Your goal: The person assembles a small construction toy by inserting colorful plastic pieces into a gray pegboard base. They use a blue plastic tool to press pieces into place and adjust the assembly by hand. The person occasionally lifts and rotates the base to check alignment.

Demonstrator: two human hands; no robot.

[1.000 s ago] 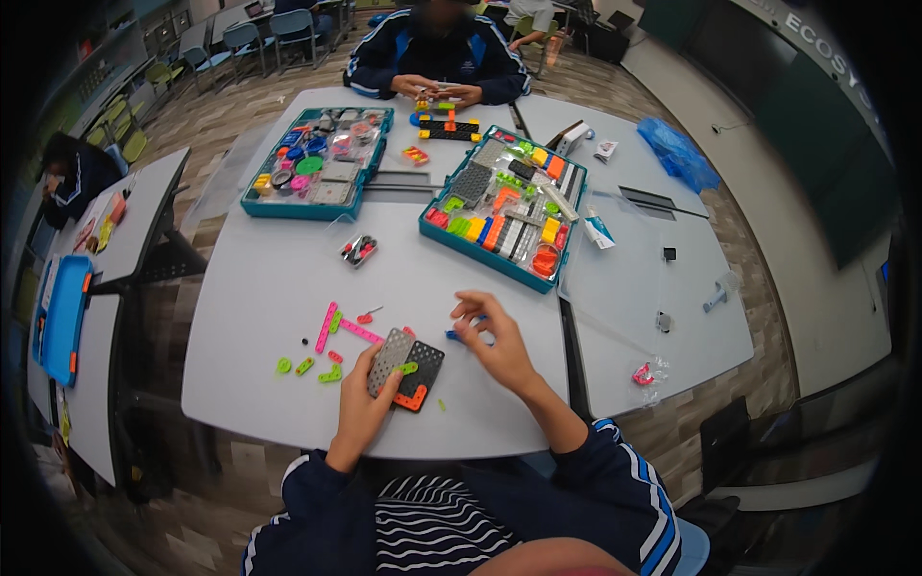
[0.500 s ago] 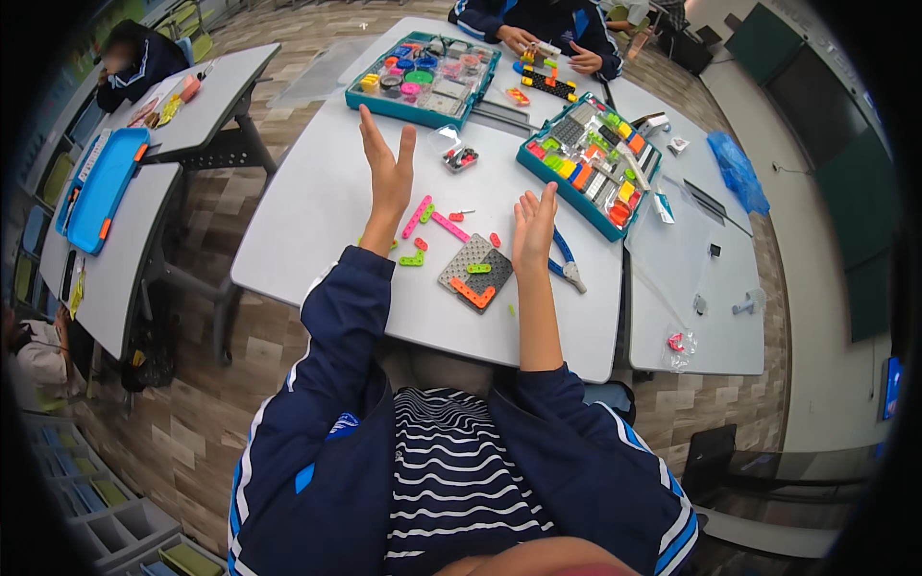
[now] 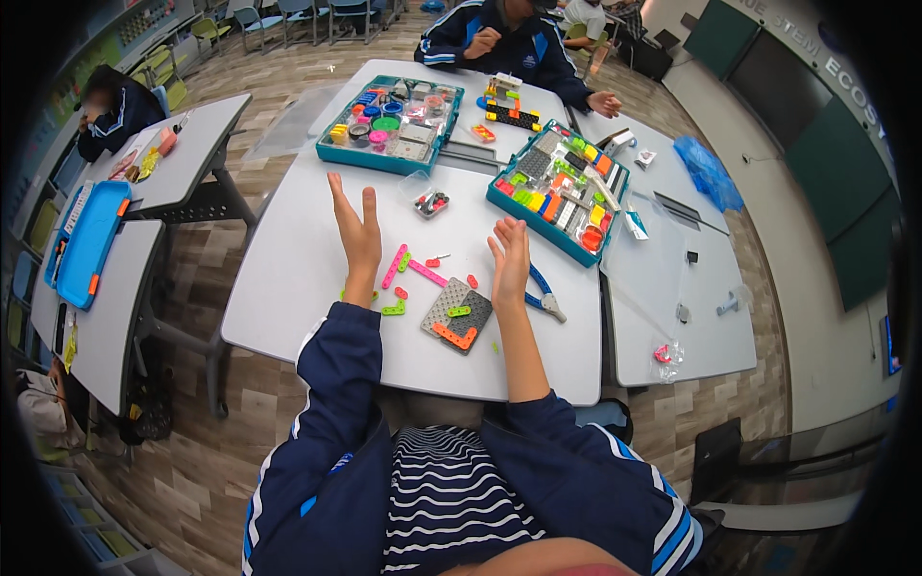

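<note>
Plainly open, empty, left hand (image 3: 357,240), right hand (image 3: 511,264)

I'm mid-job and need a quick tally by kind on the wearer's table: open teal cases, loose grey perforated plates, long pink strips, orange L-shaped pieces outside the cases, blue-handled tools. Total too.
Open teal cases: 2
Loose grey perforated plates: 2
Long pink strips: 2
Orange L-shaped piece: 1
Blue-handled tool: 1
Total: 8

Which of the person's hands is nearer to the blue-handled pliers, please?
The right. The right hand is just left of the pliers; the left hand is farther left, beyond the pink strips.
</note>
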